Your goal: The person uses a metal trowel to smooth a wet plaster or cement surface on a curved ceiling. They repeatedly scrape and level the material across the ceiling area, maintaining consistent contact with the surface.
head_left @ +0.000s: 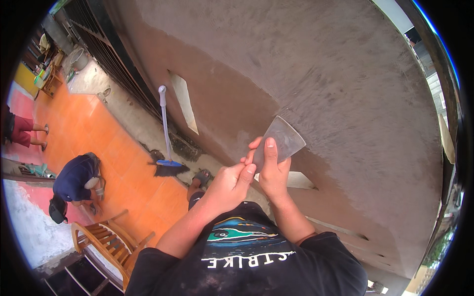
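Observation:
In front of the wall I hold a grey, flat, wedge-shaped putty scraper [282,138], its broad edge pointing up and to the right. My right hand [273,170] is closed round it, the thumb lying flat on its face. Against its narrow lower end my left hand [230,183] is closed, thumb and fingers pinched together; what lies inside that pinch is mostly hidden. Just beyond the scraper stands the wall [345,98], with a rough, darker grey coat above a smoother brown band.
A broom [168,162] leans on the wall left of my hands, near my sandalled foot [201,176]. Orange tiles [123,143] cover the floor. A wooden chair [106,241] stands lower left. One person crouches [76,180]; another stands [22,130]. Slots pierce the wall [222,113].

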{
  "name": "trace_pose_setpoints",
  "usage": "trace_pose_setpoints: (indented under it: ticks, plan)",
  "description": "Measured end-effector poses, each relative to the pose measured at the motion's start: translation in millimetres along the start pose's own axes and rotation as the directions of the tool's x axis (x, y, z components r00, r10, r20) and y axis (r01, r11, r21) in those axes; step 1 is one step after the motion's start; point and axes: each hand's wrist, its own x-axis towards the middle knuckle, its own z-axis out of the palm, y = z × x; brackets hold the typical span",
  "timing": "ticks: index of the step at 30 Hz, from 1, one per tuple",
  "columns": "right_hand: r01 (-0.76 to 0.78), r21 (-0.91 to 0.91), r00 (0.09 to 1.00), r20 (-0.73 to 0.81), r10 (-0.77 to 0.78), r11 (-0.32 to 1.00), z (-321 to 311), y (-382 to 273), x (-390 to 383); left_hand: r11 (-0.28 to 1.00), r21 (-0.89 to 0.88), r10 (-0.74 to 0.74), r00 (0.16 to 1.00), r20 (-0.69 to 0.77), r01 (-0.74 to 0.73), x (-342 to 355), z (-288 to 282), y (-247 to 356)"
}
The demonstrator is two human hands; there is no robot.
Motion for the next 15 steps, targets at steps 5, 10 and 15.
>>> trace_pose_setpoints:
  ticks: [5, 10, 15]
  plan:
    - [0.208, 0.033, 0.978, 0.012, -0.208, 0.978, -13, -18, 12, 0.977, -0.044, 0.207, 0.978, 0.011, -0.206, 18, 3, 7]
    - [0.055, 0.035, 0.997, 0.059, -0.057, 0.998, -5, -6, 0, 1.000, -0.025, -0.001, 1.000, 0.029, 0.002, -2, -2, 3]
    - [-0.003, -0.033, 1.000, 0.027, 0.003, 0.999, -11, 18, 1, 0.995, -0.080, -0.061, 0.995, 0.078, 0.067, -2, -2, -17]
